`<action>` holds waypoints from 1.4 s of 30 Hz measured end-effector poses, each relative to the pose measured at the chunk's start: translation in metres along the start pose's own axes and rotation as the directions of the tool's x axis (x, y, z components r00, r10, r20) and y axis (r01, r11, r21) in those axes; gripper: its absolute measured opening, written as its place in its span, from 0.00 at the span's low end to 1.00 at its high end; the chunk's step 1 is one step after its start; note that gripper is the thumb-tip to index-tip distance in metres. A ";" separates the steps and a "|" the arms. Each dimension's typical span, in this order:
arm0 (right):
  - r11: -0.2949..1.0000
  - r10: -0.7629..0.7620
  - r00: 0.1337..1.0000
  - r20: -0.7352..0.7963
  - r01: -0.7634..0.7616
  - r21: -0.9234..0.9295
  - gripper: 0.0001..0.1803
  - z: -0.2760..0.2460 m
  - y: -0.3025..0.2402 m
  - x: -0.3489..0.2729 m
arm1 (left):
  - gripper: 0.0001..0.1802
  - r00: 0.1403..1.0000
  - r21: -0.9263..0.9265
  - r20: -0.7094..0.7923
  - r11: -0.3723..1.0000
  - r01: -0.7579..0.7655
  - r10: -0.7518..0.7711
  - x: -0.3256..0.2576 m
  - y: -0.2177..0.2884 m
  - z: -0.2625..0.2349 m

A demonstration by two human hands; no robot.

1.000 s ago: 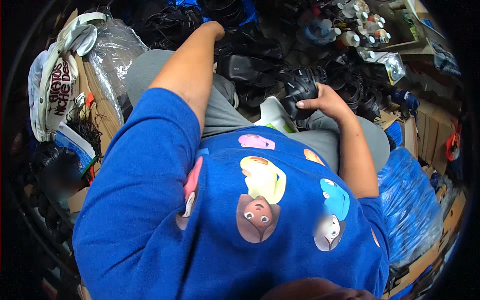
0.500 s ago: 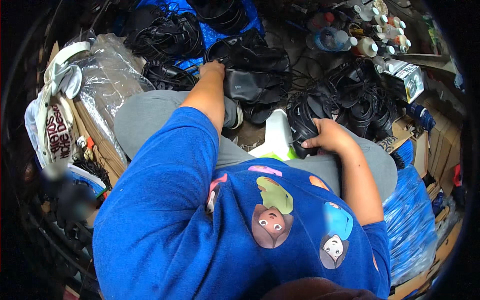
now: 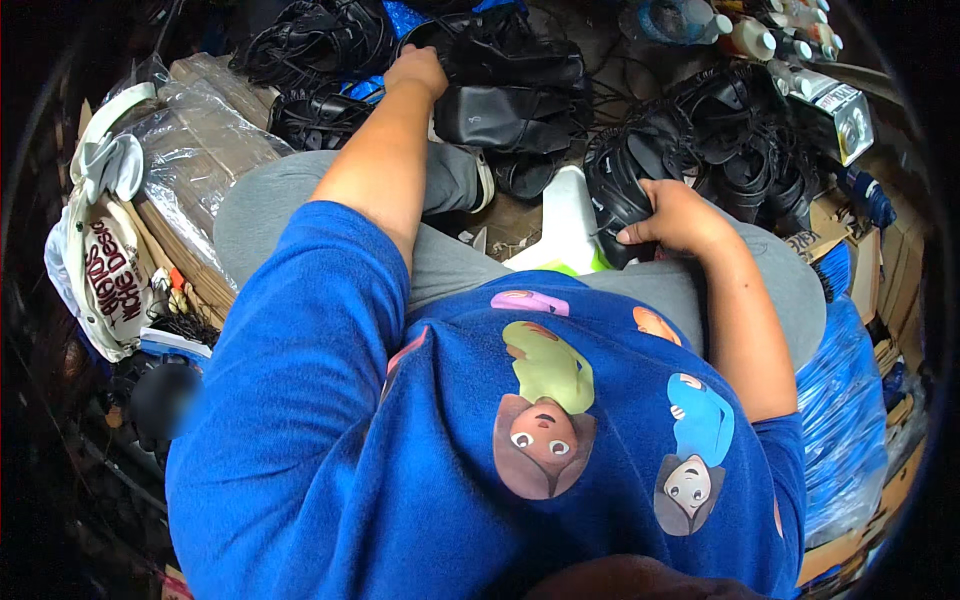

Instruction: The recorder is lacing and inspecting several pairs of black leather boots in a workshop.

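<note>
Down between my knees, my right hand [image 3: 685, 215] held a black shoe [image 3: 618, 200], thumb on the near side and the other fingers mostly hidden. The shoe was at the inner side of my right thigh [image 3: 765, 275], just beside a white piece [image 3: 565, 215] with bright green at its lower end. My left hand [image 3: 417, 70] was stretched out past my left knee, at the edge of a black leather heap [image 3: 508, 118]; its fingertips were hidden, so I cannot tell whether they gripped anything. More black shoes [image 3: 735, 135] lay beyond my right hand, near some capped bottles [image 3: 680, 22].
</note>
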State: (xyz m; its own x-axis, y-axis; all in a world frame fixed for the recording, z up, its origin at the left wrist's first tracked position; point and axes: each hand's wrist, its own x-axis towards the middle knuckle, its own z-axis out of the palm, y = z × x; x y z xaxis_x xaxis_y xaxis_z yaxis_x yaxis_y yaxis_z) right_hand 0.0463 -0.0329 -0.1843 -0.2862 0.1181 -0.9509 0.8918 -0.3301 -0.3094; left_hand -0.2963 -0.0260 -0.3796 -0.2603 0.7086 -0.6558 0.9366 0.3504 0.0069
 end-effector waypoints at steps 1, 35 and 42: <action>1.000 -0.028 1.000 -0.004 0.028 -0.008 0.24 0.001 -0.001 0.001 | 0.24 0.987 -0.040 0.153 0.998 0.047 -0.040 0.001 -0.001 -0.001; 0.804 -0.554 0.764 -0.331 0.594 0.028 0.12 -0.023 0.031 -0.023 | 0.19 0.497 -0.147 -0.675 0.560 -0.815 0.546 -0.298 -0.010 -0.219; 0.776 -0.579 0.641 -0.504 0.622 -0.100 0.14 0.000 0.015 -0.030 | 0.23 0.744 -0.290 -0.445 0.706 -0.646 0.499 -0.291 -0.060 -0.212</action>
State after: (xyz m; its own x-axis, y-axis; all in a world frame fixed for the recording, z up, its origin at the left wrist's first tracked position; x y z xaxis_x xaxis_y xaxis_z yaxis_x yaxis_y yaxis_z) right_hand 0.0680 -0.0411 -0.1606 -0.5227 0.7390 -0.4251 0.5492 -0.0896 -0.8309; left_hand -0.3263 -0.1235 -0.0288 0.1689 0.9744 -0.1484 0.7613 -0.0334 0.6475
